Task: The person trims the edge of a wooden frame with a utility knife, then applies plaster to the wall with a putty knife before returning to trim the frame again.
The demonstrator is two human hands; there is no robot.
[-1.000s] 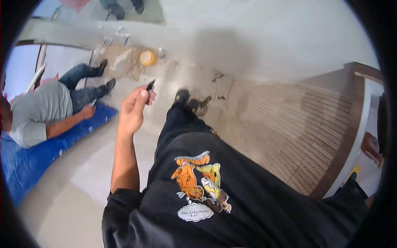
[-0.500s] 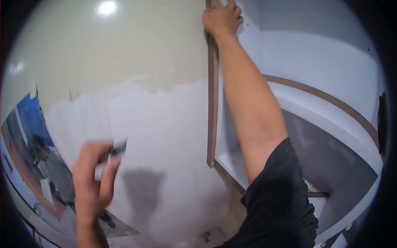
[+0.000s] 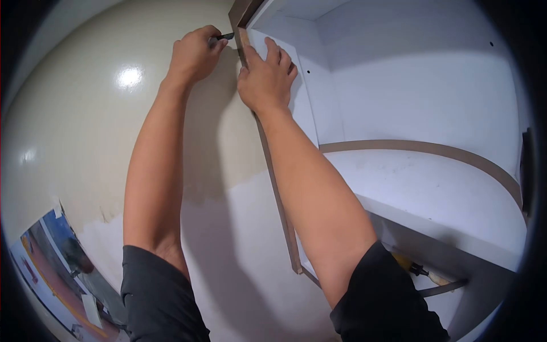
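My left hand [image 3: 194, 56] is raised at the top, its fingers closed around a small, slim tool [image 3: 227, 36] with a dark, blade-like end. That end reaches the brown edge strip [image 3: 276, 188] on the upright of a white shelf unit; whether it touches is hard to tell. My right hand [image 3: 266, 82] lies just below and to the right, fingers spread over the strip and the white side panel [image 3: 302, 100]. Its thumb is at the strip's wall side.
The wall [image 3: 154, 131] at left is glossy cream above and white below. A curved shelf [image 3: 421, 182] with brown edging is at right. Under it are a yellow and black tool [image 3: 411, 266] and a dark bar [image 3: 441, 289]. Another person [image 3: 102, 285] shows at lower left.
My left hand has risen from low on the left to the upper strip, carrying the small tool. My right hand stays at the strip, and the view has tilted upward.
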